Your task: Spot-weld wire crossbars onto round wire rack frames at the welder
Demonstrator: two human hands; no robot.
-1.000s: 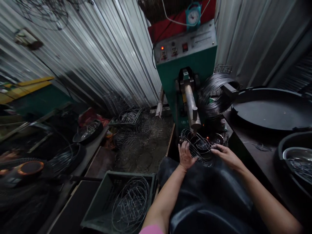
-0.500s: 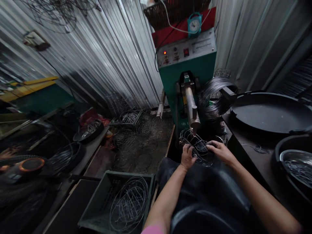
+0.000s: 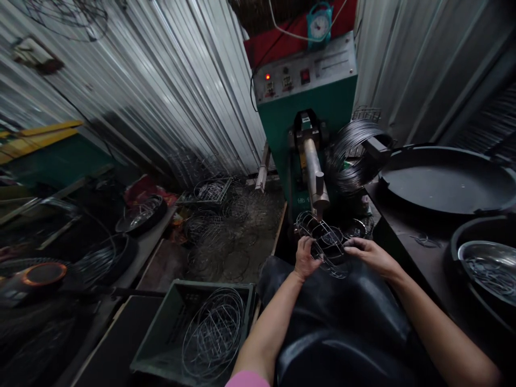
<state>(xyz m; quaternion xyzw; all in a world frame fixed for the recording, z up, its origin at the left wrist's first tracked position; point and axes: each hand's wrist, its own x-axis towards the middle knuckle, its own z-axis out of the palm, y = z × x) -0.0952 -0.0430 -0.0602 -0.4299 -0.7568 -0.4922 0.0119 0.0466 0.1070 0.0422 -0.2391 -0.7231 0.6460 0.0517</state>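
Observation:
Between my hands is a round wire frame (image 3: 322, 230), tilted, its upper part right under the tip of the machine's metal arm (image 3: 316, 180). My left hand (image 3: 305, 259) grips the near left side of the frame, fingers curled round the wires. On the other side, my right hand (image 3: 365, 252) pinches the frame's right edge between thumb and fingertips. The arm juts from a green machine (image 3: 271, 126) with a lit red lamp on its panel. Below the frame, a dark apron (image 3: 342, 322) covers my lap.
A green crate (image 3: 157, 344) with wire frames stands at my left. On the right bench are a large black pan (image 3: 443, 183) and a metal bowl (image 3: 489, 269) of small wire pieces. A wire coil (image 3: 350, 150) hangs beside the machine. More wire frames (image 3: 229, 226) lie on the floor.
The view has shifted slightly. The wire frame has turned a little between my hands and stays under the arm's tip; both hands keep hold of it.

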